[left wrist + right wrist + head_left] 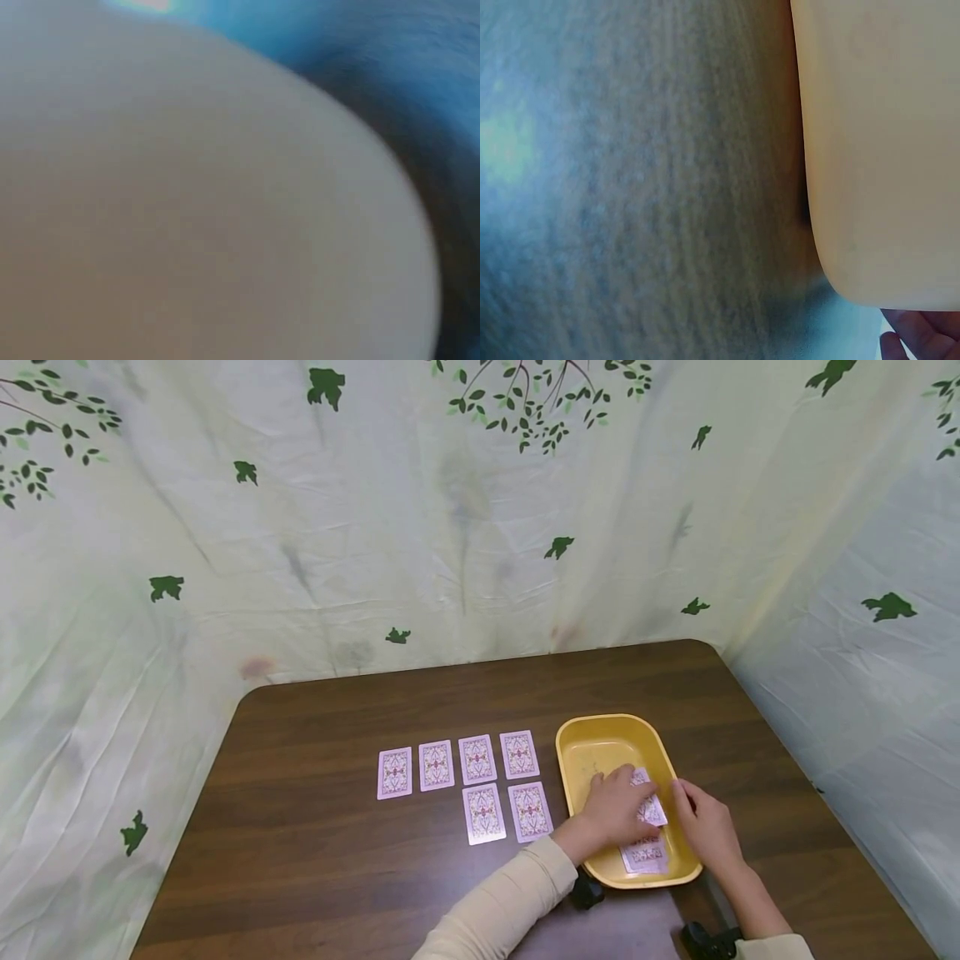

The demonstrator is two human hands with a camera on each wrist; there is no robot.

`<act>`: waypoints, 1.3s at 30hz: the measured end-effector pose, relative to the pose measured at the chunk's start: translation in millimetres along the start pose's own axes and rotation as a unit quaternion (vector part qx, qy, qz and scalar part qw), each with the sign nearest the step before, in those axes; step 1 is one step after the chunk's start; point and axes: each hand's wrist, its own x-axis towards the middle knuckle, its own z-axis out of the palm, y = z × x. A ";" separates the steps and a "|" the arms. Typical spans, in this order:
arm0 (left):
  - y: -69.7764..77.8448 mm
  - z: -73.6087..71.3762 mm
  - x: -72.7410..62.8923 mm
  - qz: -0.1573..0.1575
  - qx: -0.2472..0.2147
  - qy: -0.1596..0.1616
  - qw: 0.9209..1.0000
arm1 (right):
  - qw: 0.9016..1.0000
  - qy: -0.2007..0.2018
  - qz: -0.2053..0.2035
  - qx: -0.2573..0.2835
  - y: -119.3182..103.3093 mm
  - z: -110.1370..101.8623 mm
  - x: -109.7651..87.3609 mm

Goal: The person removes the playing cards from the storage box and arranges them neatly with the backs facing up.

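Note:
My left hand (617,806) reaches into a yellow plastic tray (592,739), fingers and thumb around the edges of a face-down playing card (654,811). Below that card, a second playing card (647,858) lies near the tray's front end, partly covered. With thumb and fingers, my right hand (708,825) grips the tray's right rim. The right wrist view has the tray's pale outer wall (885,150) close up, with fingertips (922,334) at its lower corner. A blurred pale surface fills most of the left wrist view.
Left of the tray, face-down cards with a purple-red pattern lie in two rows: a back row (477,759) of several and a front row (483,814) of two. The brown wooden table (300,827) has a leaf-printed white curtain (450,527) behind it and at both sides.

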 end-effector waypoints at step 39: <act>-177.8 -88.6 -152.8 0.055 0.008 0.083 0.995 | 0.999 0.015 -0.036 -0.024 -1.9 -2.3 0.1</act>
